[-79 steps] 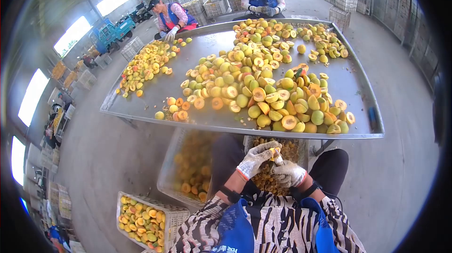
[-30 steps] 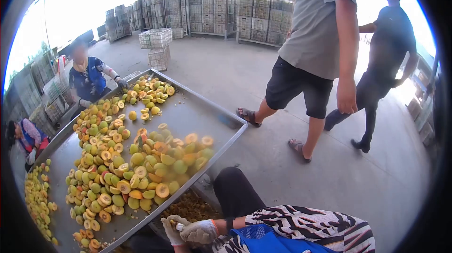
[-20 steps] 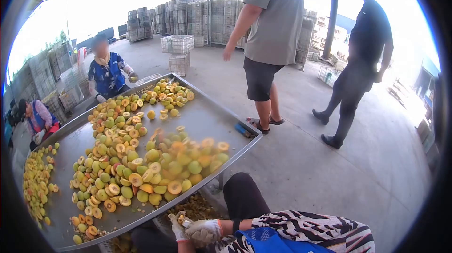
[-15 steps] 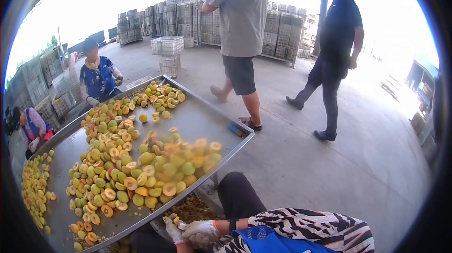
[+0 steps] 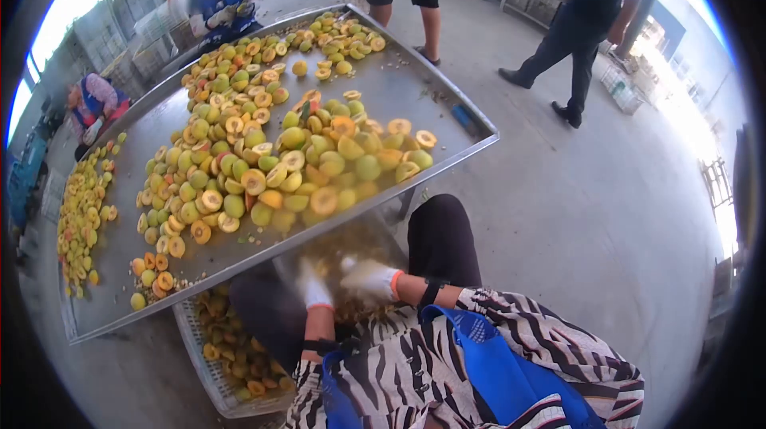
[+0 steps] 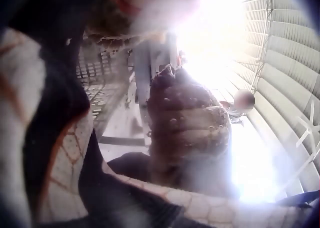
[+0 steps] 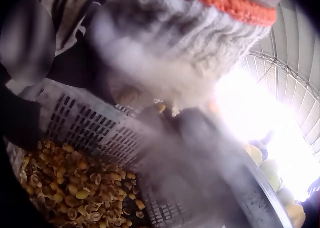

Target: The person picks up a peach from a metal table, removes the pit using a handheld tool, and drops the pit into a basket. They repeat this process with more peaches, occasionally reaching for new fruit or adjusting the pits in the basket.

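Note:
Both hands wear pale knitted gloves over the crate (image 7: 85,115) under the table's near edge. In the head view my left hand (image 5: 311,285) and right hand (image 5: 369,277) are motion-blurred, the left slightly apart from the right. A gloved hand with curled fingers (image 6: 187,120) fills the middle of the left wrist view. My right hand (image 7: 170,52) is at the top of the right wrist view, with a small yellow bit (image 7: 161,107) below it. What either hand holds cannot be told. Brownish fruit pits and scraps (image 7: 75,188) fill the crate.
A rimmed metal table (image 5: 431,122) bears a heap of yellow-green stone fruit halves (image 5: 239,142) and a smaller pile (image 5: 84,213). A white crate (image 5: 191,349) of fruit stands below left. Two workers sit across the table; two people stand beyond it.
The head view swung right, then turned back and down. The hands, close together half a second ago around a pale tool and a yellow piece, are now blurred and farther apart.

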The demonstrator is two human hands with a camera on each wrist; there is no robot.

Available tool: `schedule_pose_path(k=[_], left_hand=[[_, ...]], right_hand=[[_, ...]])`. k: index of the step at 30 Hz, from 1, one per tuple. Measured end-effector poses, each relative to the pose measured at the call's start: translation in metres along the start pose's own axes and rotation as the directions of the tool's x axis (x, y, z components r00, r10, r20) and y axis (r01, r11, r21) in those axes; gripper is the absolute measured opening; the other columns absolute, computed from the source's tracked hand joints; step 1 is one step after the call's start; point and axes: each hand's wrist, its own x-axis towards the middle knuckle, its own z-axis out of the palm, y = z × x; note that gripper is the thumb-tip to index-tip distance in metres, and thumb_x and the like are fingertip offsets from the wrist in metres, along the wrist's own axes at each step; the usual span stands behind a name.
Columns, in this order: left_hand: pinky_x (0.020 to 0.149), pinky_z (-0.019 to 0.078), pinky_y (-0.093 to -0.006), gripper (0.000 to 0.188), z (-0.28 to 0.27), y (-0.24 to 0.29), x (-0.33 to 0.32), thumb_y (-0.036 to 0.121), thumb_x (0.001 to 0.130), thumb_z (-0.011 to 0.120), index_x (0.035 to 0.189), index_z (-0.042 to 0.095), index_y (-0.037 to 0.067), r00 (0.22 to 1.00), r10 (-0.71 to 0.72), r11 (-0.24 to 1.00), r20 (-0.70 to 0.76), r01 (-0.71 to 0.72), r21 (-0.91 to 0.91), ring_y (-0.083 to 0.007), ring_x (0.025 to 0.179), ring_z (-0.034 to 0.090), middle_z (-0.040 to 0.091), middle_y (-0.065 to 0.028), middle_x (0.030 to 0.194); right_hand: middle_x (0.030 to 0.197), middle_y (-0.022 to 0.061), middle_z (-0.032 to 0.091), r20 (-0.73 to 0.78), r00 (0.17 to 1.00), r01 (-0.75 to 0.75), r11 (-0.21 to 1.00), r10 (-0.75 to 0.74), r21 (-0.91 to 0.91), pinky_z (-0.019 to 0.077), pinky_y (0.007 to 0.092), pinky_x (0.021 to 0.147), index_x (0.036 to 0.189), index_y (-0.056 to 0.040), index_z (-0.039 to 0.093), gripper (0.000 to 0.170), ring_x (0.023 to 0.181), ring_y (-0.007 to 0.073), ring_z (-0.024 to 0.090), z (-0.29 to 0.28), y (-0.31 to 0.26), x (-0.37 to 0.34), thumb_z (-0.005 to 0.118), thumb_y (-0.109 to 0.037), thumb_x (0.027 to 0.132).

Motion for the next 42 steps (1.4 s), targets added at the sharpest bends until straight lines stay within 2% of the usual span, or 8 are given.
schedule_pose_path(k=[3, 8, 13, 20, 25, 30, 37, 42], left_hand=[[0.089, 0.0448, -0.0307, 0.037, -0.02, -0.033, 0.029, 0.035, 0.101, 0.047, 0.119, 0.062, 0.006, 0.92, -0.341, 0.862, 0.196, 0.389, -0.324, -0.0188, 0.1, 0.058, 0.063, -0.0054, 0.112], [0.088, 0.0443, -0.0478, 0.044, 0.001, 0.007, 0.024, 0.044, 0.096, 0.051, 0.127, 0.05, 0.013, 0.834, -0.015, 0.947, 0.551, 0.189, -0.261, -0.0283, 0.112, 0.053, 0.054, -0.0115, 0.121], [0.072, 0.0492, -0.0433, 0.027, 0.013, 0.052, -0.017, 0.028, 0.097, 0.053, 0.116, 0.056, 0.01, 0.925, -0.287, 0.916, 0.251, 0.341, -0.21, -0.0275, 0.086, 0.059, 0.061, -0.0112, 0.103], [0.069, 0.0531, -0.0257, 0.028, 0.006, 0.132, 0.044, 0.003, 0.089, 0.068, 0.115, 0.06, -0.003, 0.785, 0.614, 0.767, 0.085, -0.619, 0.169, -0.0146, 0.077, 0.064, 0.067, -0.0115, 0.099], [0.071, 0.051, -0.0231, 0.036, 0.012, 0.171, 0.051, 0.009, 0.09, 0.066, 0.122, 0.057, -0.004, 0.937, 0.34, 0.898, 0.079, -0.349, 0.267, -0.0116, 0.079, 0.061, 0.065, -0.0084, 0.101], [0.064, 0.0507, -0.0242, 0.031, 0.004, 0.154, 0.081, 0.016, 0.093, 0.063, 0.117, 0.059, -0.002, 0.948, 0.318, 0.938, 0.037, -0.32, 0.132, -0.0133, 0.076, 0.065, 0.068, -0.008, 0.097], [0.075, 0.0523, -0.0253, 0.031, -0.011, 0.142, 0.106, 0.004, 0.091, 0.064, 0.12, 0.057, -0.002, 0.952, 0.296, 0.951, -0.075, -0.301, -0.068, -0.0137, 0.085, 0.063, 0.065, -0.0078, 0.104], [0.086, 0.0504, -0.0247, 0.038, -0.004, 0.17, 0.091, -0.003, 0.088, 0.063, 0.126, 0.054, -0.004, 0.928, 0.285, 0.958, -0.242, -0.283, 0.044, -0.0144, 0.1, 0.06, 0.061, -0.0108, 0.116]], right_hand=[[0.067, 0.0028, 0.056, -0.076, 0.997, 0.046, 0.983, -0.033, 0.175, 0.0417, 0.0315, 0.04, 0.084, -0.0093, 0.058, 0.019, 0.046, 0.016, 0.052, -0.007, 0.002, 0.002, 0.066, -0.027, 0.086], [0.076, 0.0004, 0.06, -0.118, 0.993, 0.044, 0.98, -0.021, 0.192, 0.0459, 0.0307, 0.057, 0.098, -0.006, 0.062, 0.017, 0.067, 0.0137, 0.057, -0.022, -0.002, -0.001, 0.061, -0.022, 0.092], [0.069, -0.0002, 0.056, -0.132, 0.99, 0.099, 0.941, -0.059, 0.323, 0.0393, 0.0278, 0.044, 0.093, -0.0087, 0.057, 0.013, 0.051, 0.0104, 0.049, -0.03, -0.033, -0.036, 0.064, -0.019, 0.09], [0.065, 0.0015, 0.053, -0.217, 0.947, 0.293, 0.909, -0.235, 0.296, 0.0365, 0.0241, 0.039, 0.096, -0.0057, 0.057, 0.015, 0.044, 0.0094, 0.046, -0.066, -0.042, -0.059, 0.065, -0.016, 0.09], [0.071, 0.0067, 0.061, -0.161, 0.962, 0.205, 0.973, -0.219, -0.103, 0.046, 0.0268, 0.048, 0.101, -0.002, 0.06, 0.024, 0.052, 0.0134, 0.056, -0.055, -0.063, -0.056, 0.065, -0.022, 0.089], [0.099, 0.0192, 0.069, 0.185, 0.982, 0.186, 0.479, -0.05, -0.858, 0.0513, 0.0433, 0.082, 0.101, -0.0038, 0.068, 0.03, 0.09, 0.0366, 0.066, -0.025, -0.048, -0.002, 0.057, -0.028, 0.086], [0.106, 0.0163, 0.07, 0.335, 0.923, 0.373, 0.234, -0.189, -0.898, 0.051, 0.0437, 0.086, 0.109, -0.0098, 0.069, 0.031, 0.103, 0.0369, 0.064, 0.001, 0.177, 0.217, 0.056, -0.024, 0.085], [0.106, 0.0163, 0.07, 0.336, 0.916, 0.345, -0.002, 0.221, -0.939, 0.0529, 0.0448, 0.084, 0.109, -0.0078, 0.07, 0.031, 0.102, 0.0349, 0.066, 0.01, 0.14, 0.239, 0.057, -0.023, 0.085]])
